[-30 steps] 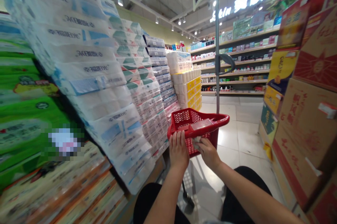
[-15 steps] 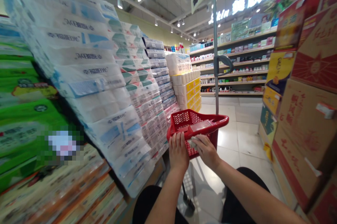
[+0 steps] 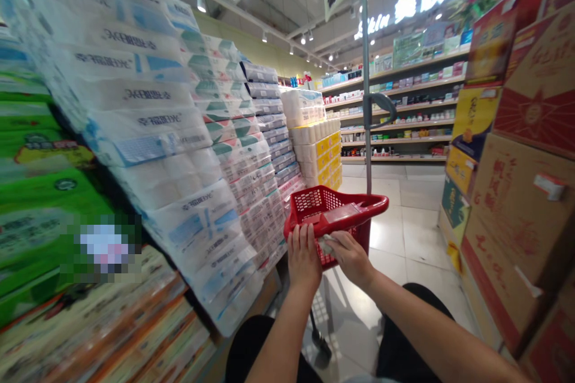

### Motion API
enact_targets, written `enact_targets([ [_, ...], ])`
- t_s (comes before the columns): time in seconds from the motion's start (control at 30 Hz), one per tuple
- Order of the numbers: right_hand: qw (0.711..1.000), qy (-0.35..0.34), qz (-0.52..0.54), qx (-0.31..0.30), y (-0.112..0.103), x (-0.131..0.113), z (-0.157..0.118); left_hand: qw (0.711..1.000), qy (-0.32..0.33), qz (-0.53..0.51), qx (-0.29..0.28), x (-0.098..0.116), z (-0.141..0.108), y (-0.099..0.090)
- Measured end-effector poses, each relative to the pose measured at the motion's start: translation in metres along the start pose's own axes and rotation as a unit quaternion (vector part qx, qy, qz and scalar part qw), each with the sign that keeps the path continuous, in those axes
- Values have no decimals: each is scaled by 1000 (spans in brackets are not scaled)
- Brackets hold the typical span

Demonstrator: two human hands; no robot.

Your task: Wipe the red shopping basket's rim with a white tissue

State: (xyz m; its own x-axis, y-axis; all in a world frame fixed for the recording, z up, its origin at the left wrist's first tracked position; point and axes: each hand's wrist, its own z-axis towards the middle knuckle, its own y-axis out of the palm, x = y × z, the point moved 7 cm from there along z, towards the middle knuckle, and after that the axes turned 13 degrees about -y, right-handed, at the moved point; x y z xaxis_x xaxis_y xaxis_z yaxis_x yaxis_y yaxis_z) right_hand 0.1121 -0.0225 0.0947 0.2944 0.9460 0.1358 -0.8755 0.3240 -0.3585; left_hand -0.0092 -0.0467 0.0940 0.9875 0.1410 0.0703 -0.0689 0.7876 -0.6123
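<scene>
The person's left hand point(image 3: 303, 260) grips the near rim of a red basket point(image 3: 317, 206), fingers point(image 3: 302, 242) closed over it. The right hand point(image 3: 353, 258) pinches a small white item point(image 3: 326, 245) at the rim. The basket hangs over the tile floor point(image 3: 395, 233), between stacked toilet paper packs point(image 3: 179, 149) on the left and cardboard boxes point(image 3: 516, 233) on the right.

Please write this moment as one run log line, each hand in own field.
left hand: grips red plastic shopping basket | right hand: pinches small pale item, unclear what | beside: stacked toilet paper packs; cardboard boxes
</scene>
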Motion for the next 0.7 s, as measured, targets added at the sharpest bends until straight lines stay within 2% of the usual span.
enact_targets([
  [0.07,1000,2,-11,9,1,1,-3,1000,-1,1,3,-1,0,0],
  [0.2,1000,9,-2,-16,4,2,-1,1000,-4,-3,4,-1,0,0],
  [0.37,999,16,2,28,-11,4,10,1000,-3,-8,8,-1,1,0],
  [0.53,1000,15,2,-18,-7,5,16,1000,-8,-6,7,0,1,-1],
  [0.7,999,22,-8,23,-14,4,17,1000,-4,-2,18,0,1,-3],
])
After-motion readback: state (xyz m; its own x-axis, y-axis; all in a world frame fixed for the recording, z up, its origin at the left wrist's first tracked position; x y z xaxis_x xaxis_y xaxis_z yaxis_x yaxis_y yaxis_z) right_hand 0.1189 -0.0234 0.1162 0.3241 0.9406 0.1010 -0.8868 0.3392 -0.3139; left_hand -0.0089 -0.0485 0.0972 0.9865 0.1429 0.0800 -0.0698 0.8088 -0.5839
